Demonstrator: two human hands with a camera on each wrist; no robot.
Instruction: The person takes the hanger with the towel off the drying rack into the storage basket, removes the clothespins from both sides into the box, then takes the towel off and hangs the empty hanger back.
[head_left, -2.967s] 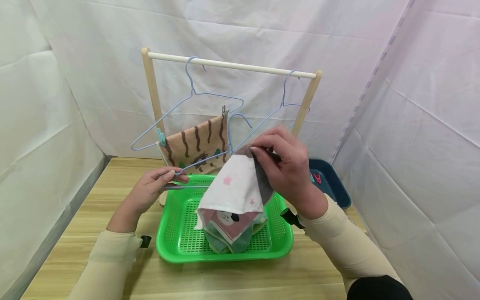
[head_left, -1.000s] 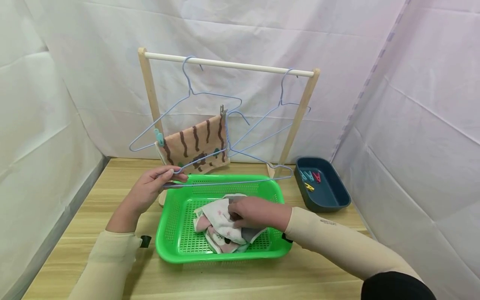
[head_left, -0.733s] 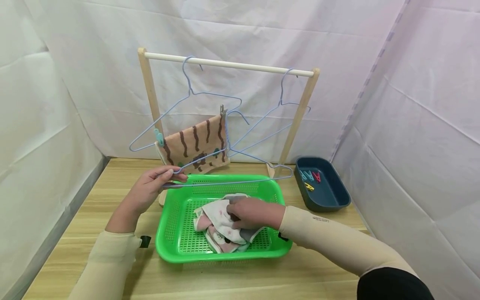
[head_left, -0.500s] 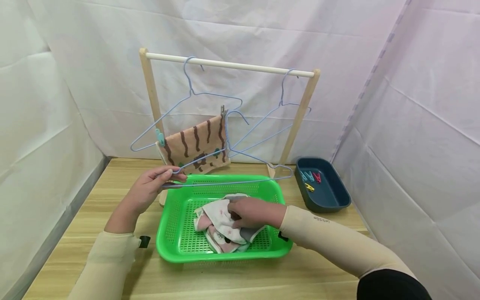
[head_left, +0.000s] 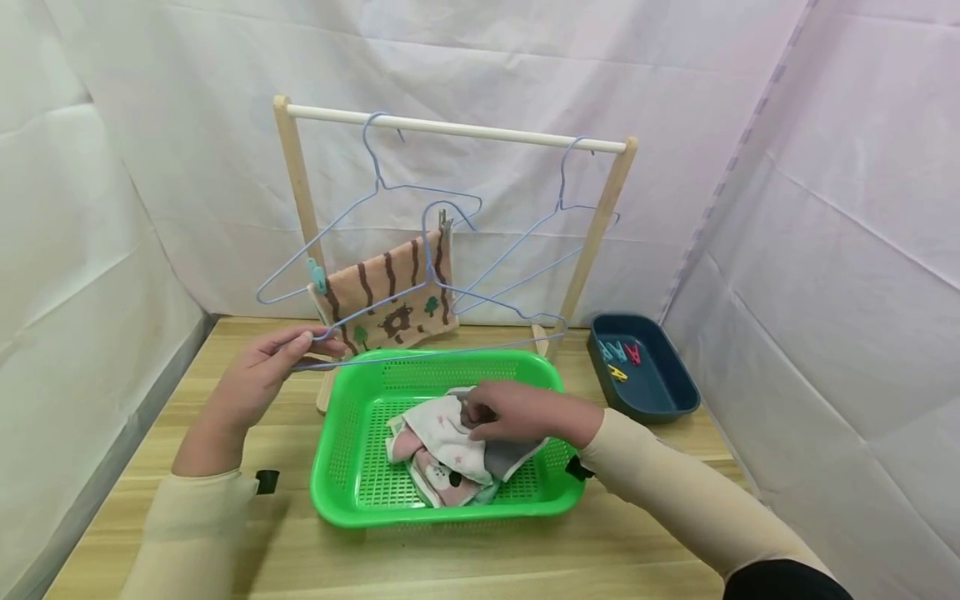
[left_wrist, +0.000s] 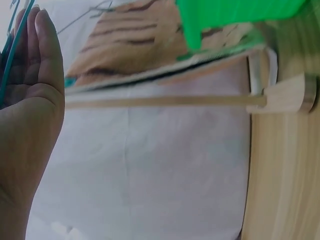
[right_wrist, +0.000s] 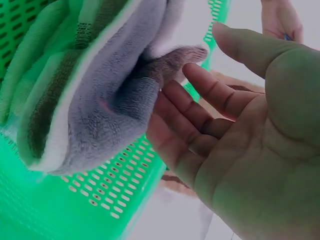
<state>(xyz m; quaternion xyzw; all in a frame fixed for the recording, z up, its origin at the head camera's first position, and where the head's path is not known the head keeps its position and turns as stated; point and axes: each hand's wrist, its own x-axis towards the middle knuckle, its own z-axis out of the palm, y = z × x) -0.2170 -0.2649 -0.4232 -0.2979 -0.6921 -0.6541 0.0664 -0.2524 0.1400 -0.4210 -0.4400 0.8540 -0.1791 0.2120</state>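
Note:
My left hand (head_left: 251,371) pinches one end of a light blue wire clothes hanger (head_left: 430,268) between thumb and fingers, its hook upward, above the basket's back edge. In the left wrist view the left hand (left_wrist: 37,85) shows at the edge with the hanger wire across it. Inside the green plastic basket (head_left: 446,518) lies a crumpled white towel with pink stars and a grey underside (head_left: 431,421), on top of other cloths. My right hand (head_left: 521,410) is right over this towel. In the right wrist view its thumb stands apart from relaxed fingers, fingertips beside the grey fabric (right_wrist: 115,90).
Behind the basket stands a wooden rack with a white bar (head_left: 465,129). Two hangers hang from it; a brown-striped towel (head_left: 382,287) is clipped to the left one. At the right sits a dark blue tray (head_left: 660,392) with several small clothespins (head_left: 632,354).
The right hand lowered the lifted towel into the basket, then let go and rose slightly. The left hand has just moved left with the hanger, whose hook is now higher.

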